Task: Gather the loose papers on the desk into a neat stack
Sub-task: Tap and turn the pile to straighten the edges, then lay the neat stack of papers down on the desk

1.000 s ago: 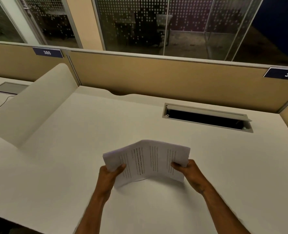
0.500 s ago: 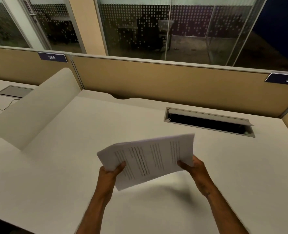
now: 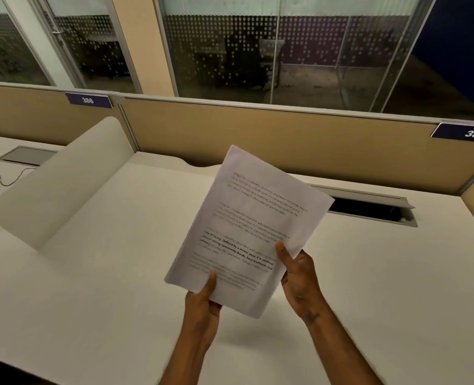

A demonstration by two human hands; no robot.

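Note:
A stack of white printed papers [image 3: 247,229] is held up in the air above the white desk [image 3: 105,273], tilted with its long side running up and to the right. My left hand [image 3: 202,304] grips the stack's lower left edge, thumb on the printed face. My right hand [image 3: 299,276] grips the lower right edge, thumb also on the top sheet. The sheets look squared together; only the top page's text is visible. No other loose paper shows on the desk.
A curved white divider [image 3: 55,190] stands on the left. An open cable tray slot [image 3: 369,209] sits in the desk behind the papers. A tan partition [image 3: 313,140] with labels 386 and 387 closes the back. A thin cable [image 3: 5,179] lies on the neighbouring desk.
The stack was resting bowed and sideways on the desk; both hands have lifted it and turned it to a near-upright reading orientation, closer to the camera.

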